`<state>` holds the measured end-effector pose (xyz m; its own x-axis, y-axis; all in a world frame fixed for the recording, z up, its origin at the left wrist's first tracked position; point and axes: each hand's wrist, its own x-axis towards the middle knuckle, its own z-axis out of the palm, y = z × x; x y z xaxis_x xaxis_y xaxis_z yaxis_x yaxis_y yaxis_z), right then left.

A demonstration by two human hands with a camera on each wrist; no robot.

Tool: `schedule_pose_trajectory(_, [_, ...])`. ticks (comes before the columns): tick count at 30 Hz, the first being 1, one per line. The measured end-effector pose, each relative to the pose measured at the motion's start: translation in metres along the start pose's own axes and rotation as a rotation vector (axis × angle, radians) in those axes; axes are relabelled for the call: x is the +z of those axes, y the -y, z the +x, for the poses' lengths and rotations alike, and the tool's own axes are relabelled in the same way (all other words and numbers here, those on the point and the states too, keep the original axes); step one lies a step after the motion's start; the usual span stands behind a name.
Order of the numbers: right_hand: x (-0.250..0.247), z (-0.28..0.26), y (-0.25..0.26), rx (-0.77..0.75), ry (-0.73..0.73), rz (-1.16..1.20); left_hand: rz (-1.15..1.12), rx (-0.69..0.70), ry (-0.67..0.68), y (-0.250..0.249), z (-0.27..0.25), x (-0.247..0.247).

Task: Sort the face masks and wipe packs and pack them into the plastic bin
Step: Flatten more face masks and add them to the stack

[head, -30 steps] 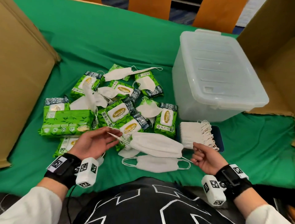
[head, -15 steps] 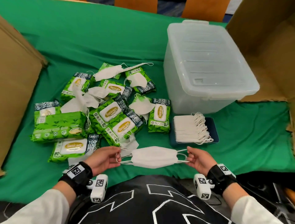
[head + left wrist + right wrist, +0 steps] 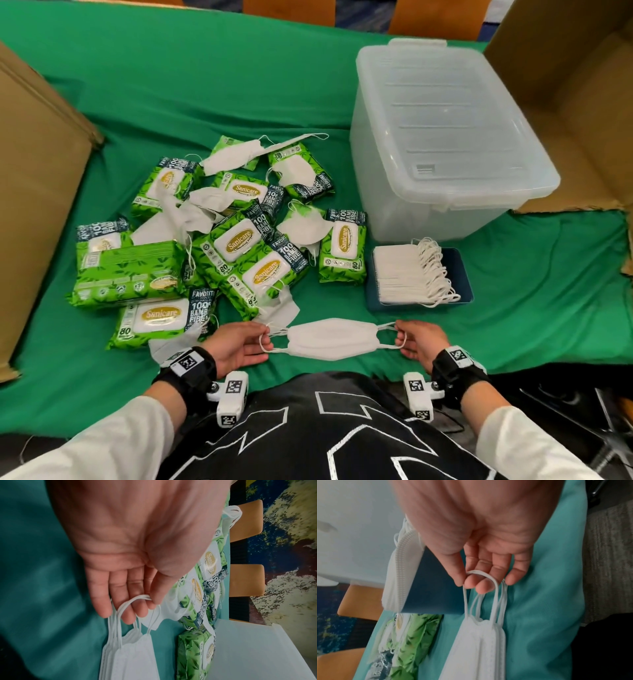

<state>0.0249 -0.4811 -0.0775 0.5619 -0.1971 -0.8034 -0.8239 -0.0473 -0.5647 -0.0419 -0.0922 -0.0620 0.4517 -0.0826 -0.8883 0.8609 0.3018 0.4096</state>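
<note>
Both hands are on the masks: the left hand [image 3: 236,346] pinches the thin white ear loops [image 3: 130,601] between thumb and fingertips, and the right hand [image 3: 419,342] does the same at the opposite end, loops [image 3: 485,580] caught over its curled fingers. Stretched flat between them, just above the green tablecloth [image 3: 548,291] at the near table edge, sits a small stack of white folded face masks [image 3: 330,339] — the wrist views show several layers lined up together. Just beyond the right hand, a dark blue shallow tray [image 3: 462,274] carries a neat pile of white masks [image 3: 397,274] with their loops bunched to the right. Behind that tray stands the clear plastic bin [image 3: 445,137], its translucent lid on top. To the left, a jumble of green Sanicare wipe packs [image 3: 239,240] lies heaped, with loose white masks [image 3: 236,157] draped over and between them. One pack [image 3: 342,246] lies just beside the tray. Brown cardboard panels [image 3: 37,192] flank the table on both sides.
</note>
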Motion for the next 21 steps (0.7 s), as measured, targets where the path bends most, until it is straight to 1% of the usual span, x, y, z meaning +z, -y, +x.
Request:
schedule_pose_trajectory(6, [0.0022,0.004,-0.0027,-0.009,-0.031,-0.082,0.014,0.0,-0.021,0.0015,-0.0008,0.0019])
schedule_pose_trajectory(17, [0.0001,0.0064,-0.0105,-0.026,-0.01,-0.051,-0.04,0.01,-0.037,0.0065,0.0005,-0.0015])
schedule_pose_trajectory(21, [-0.0024,0.007,-0.0074,-0.044,-0.011,-0.074,-0.001,0.013,-0.062,0.0058,0.0006,-0.0044])
